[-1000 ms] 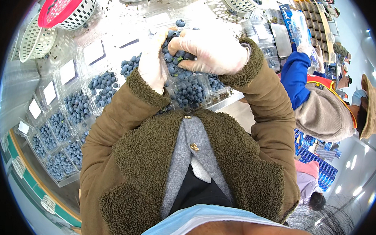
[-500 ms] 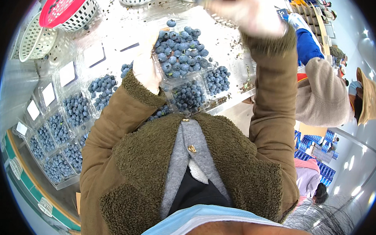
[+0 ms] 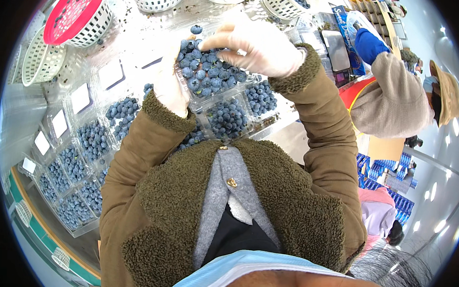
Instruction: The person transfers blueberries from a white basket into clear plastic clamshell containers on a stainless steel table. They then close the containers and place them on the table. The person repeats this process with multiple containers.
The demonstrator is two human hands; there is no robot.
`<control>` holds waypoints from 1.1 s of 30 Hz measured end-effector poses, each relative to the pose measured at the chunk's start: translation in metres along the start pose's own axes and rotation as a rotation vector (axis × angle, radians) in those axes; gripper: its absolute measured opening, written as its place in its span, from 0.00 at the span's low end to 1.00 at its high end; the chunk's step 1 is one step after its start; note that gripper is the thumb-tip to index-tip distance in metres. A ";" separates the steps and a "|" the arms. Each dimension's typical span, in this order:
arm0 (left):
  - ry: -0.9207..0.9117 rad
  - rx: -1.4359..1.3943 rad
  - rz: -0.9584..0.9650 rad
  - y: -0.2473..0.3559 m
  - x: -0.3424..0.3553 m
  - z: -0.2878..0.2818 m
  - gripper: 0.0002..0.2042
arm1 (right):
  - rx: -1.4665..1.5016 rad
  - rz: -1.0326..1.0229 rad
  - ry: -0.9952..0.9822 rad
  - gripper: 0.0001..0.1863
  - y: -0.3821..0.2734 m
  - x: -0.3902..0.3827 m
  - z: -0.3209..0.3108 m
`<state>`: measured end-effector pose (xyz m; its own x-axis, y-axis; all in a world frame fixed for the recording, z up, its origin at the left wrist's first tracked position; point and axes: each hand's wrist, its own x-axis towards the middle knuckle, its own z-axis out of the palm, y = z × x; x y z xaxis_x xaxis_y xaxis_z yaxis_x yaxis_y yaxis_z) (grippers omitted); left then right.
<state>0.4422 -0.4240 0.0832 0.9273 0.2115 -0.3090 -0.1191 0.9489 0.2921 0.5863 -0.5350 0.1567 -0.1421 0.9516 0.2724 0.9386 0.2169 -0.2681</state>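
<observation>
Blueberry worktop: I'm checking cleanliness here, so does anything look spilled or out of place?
Yes: dark debris is scattered over the pale worktop near the white baskets, untidy beside open fruit, and one blueberry lies alone just past the far edge of the heap of berries.

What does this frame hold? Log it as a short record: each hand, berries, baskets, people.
Left hand: gloved, at the left side of a clear container; fingers washed out, grip unclear
Right hand: gloved, over the container's upper right, thumb and forefinger apart
Berries: blueberries heaped in that container; more in neighbouring containers
Baskets: red basket at upper left; white baskets along the top
People: co-worker in beige knit, right
</observation>
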 end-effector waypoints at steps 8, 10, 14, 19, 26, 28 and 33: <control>-0.010 0.015 -0.068 -0.001 -0.001 -0.003 0.16 | 0.464 0.303 -0.214 0.15 -0.011 0.002 0.006; -0.012 0.012 -0.062 -0.001 0.001 -0.007 0.16 | 0.471 0.212 -0.202 0.14 -0.011 0.003 0.007; -0.024 0.012 -0.044 0.002 0.003 -0.015 0.16 | 0.657 0.313 -0.282 0.09 -0.010 0.008 0.009; 0.050 0.028 0.022 0.003 0.005 -0.014 0.15 | 0.684 0.231 -0.248 0.07 -0.004 0.014 0.012; 0.027 0.082 0.101 0.010 0.001 -0.012 0.16 | 0.621 -0.103 0.014 0.07 0.032 0.039 -0.022; 0.078 0.124 0.108 0.009 0.003 -0.011 0.16 | 0.124 0.164 0.261 0.05 0.040 0.045 -0.056; 0.112 0.158 0.063 0.007 0.001 -0.005 0.16 | 0.364 0.215 0.496 0.19 0.058 0.078 -0.067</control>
<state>0.4408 -0.4161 0.0801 0.8734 0.3024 -0.3817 -0.1101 0.8862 0.4501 0.6511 -0.4627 0.2242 0.2806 0.7874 0.5489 0.7513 0.1756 -0.6361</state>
